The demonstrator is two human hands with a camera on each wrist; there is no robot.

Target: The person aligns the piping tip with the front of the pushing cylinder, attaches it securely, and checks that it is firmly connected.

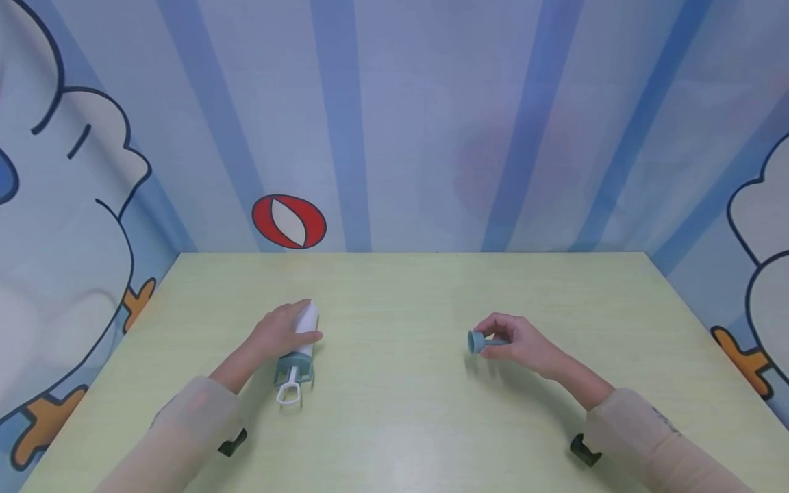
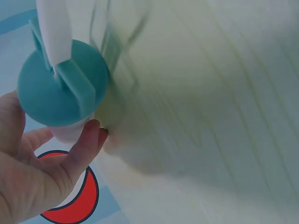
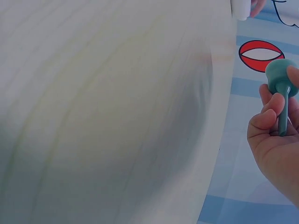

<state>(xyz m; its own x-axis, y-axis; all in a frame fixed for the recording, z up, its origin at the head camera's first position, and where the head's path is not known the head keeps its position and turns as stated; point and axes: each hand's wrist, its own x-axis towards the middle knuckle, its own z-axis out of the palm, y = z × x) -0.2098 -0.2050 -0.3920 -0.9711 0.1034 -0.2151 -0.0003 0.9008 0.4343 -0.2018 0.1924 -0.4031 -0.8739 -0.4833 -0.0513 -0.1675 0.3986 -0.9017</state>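
My left hand (image 1: 277, 333) grips a white cylinder (image 1: 305, 322) with a teal collar and a white loop handle sticking out toward me. Seen from the left wrist, that teal collar (image 2: 60, 84) is a round disc with two raised brackets beside the white stem; the fingers curl round the white body below it. On the right, a small teal piece (image 1: 475, 342) with a round cup-like head and a thin stem is pinched in my right hand (image 1: 520, 342). In the right wrist view its stem (image 3: 283, 112) lies against the fingers. The two things are well apart.
A pale wood-grain table (image 1: 394, 411) lies under both hands. Behind it rises a blue striped backdrop (image 1: 419, 137) with a red-and-white printed oval (image 1: 288, 222). Cartoon figures are printed on the side panels. A dark strap end (image 1: 584, 450) hangs below the right sleeve.
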